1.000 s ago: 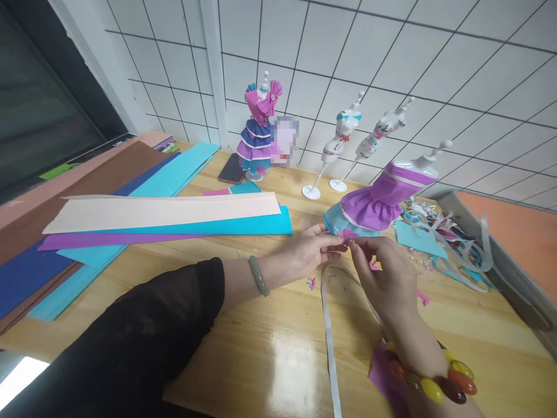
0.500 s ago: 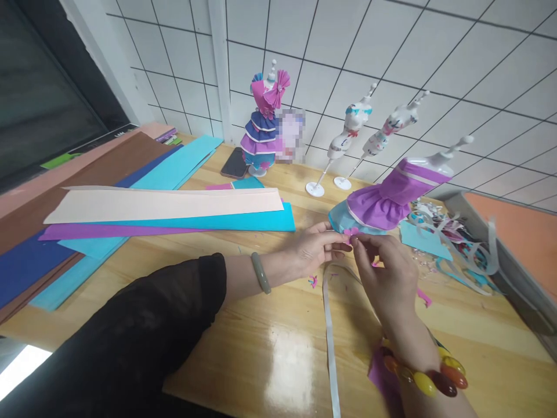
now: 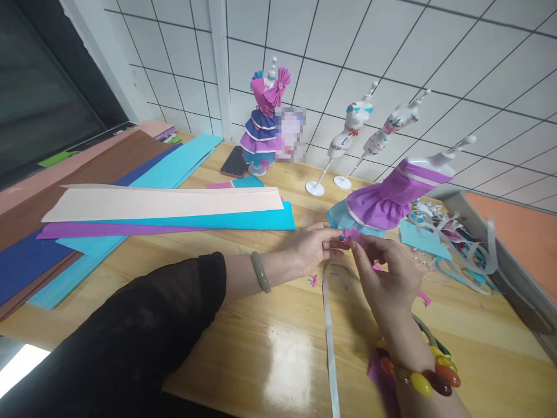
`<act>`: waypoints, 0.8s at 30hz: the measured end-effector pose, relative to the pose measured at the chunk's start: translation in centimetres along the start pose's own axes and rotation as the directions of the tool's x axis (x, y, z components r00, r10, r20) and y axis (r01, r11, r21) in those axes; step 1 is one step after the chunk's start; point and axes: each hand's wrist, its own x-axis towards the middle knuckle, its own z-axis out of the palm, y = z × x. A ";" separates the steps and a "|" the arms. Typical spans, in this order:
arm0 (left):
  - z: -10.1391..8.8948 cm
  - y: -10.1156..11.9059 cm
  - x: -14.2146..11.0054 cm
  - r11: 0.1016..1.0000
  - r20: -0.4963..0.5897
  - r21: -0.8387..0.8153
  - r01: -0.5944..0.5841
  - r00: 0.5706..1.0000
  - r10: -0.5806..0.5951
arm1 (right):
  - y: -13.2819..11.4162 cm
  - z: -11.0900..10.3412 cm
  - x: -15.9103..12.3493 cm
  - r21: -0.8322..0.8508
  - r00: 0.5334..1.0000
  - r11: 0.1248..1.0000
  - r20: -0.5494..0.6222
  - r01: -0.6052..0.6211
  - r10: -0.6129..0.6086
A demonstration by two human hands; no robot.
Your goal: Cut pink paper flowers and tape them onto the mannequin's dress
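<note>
My left hand (image 3: 312, 247) and my right hand (image 3: 385, 278) meet over the wooden table (image 3: 270, 342), fingertips pinched together on a small pink paper flower (image 3: 350, 234). Right behind the flower lies a tilted mannequin in a purple and blue paper dress (image 3: 383, 200). A white ribbon strip (image 3: 328, 337) loops under my right hand and runs toward the front edge. A tiny pink scrap (image 3: 311, 282) lies below my left hand.
Long crepe paper sheets (image 3: 165, 212) in cream, blue, purple and brown cover the left side. A dressed mannequin (image 3: 263, 125), a phone (image 3: 234, 162) and two bare mannequins (image 3: 348, 136) stand at the back wall. Paper scraps (image 3: 448, 244) pile at right beside a grey tray edge (image 3: 500, 261).
Both hands stay pinched on the pink flower, working it slightly with the fingers. My right wrist has drawn in a little. The view has shifted slightly.
</note>
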 end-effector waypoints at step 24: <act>-0.3 0.1 -0.1 0.999 0.008 -0.006 0.037 0.999 -0.037 | -0.1 -0.3 -1.0 0.165 0.981 0.967 -0.004 -0.193 0.196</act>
